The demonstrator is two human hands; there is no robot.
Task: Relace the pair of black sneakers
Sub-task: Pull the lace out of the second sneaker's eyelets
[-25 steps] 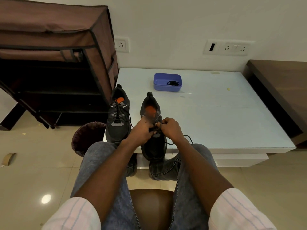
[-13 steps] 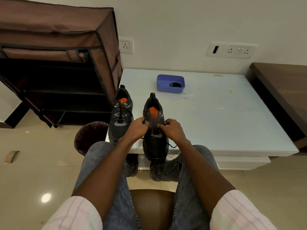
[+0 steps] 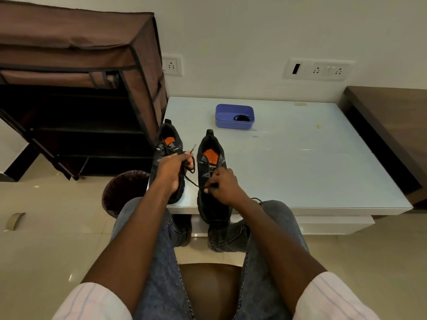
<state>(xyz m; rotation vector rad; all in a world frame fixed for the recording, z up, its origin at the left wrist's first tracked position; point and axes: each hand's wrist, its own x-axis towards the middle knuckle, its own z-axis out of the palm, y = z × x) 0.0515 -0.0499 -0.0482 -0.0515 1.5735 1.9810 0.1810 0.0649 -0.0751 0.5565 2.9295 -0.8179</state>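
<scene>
at the far left a brown fabric shoe rack (image 3: 76,65) stands on the glossy tile floor, soft cloth over a thin dark frame, and a dark round bin (image 3: 122,192) sits just beside the table's corner. on the white table (image 3: 312,162), smooth and shiny like glass, the left sneaker (image 3: 166,146) rests near the edge, black mesh with an orange insole and its lace already threaded. half a second ago both hands were huddled together over the tongue of the other shoe; now the left hand (image 3: 174,170) has swung out to the left and up, over the laced shoe, fingers curled round the lace (image 3: 191,180), whose stiff tip pokes up past the knuckles. the thin round cord runs taut from that hand down to the right sneaker (image 3: 211,181), which overhangs the table's near edge, so it seems slack has just been drawn through a low eyelet and the next crossing is due. the right hand (image 3: 223,187) has dropped lower on that shoe and appears to pinch the lace at the eyelet row, steadying it. farther back sits a blue plastic box (image 3: 234,116) with rounded corners, holding something small, dark and coiled. at the right edge stands a dark wooden cabinet (image 3: 392,125).
</scene>
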